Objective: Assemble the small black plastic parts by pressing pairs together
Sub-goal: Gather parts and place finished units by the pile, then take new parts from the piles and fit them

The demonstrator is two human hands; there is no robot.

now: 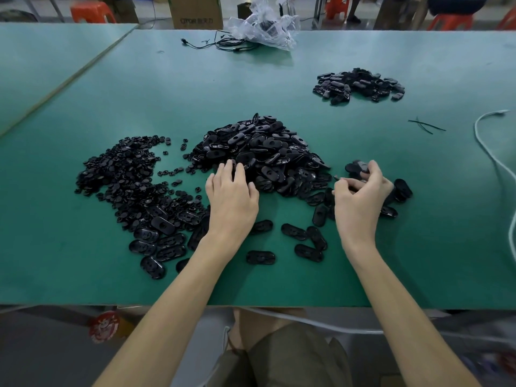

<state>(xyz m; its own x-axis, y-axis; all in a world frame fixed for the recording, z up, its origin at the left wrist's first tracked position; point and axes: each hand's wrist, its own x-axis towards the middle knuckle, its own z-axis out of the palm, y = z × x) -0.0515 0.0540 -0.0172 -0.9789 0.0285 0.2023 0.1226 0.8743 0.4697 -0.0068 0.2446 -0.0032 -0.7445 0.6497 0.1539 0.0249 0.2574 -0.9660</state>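
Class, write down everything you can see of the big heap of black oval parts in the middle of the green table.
The central heap is a loose mound of glossy black plastic ovals, many with a middle hole, lying at all angles. It sits on the green table, thinning toward the near side. The left hand touches its near-left slope with its fingers; the right hand, just right of it, grips separate oval parts.
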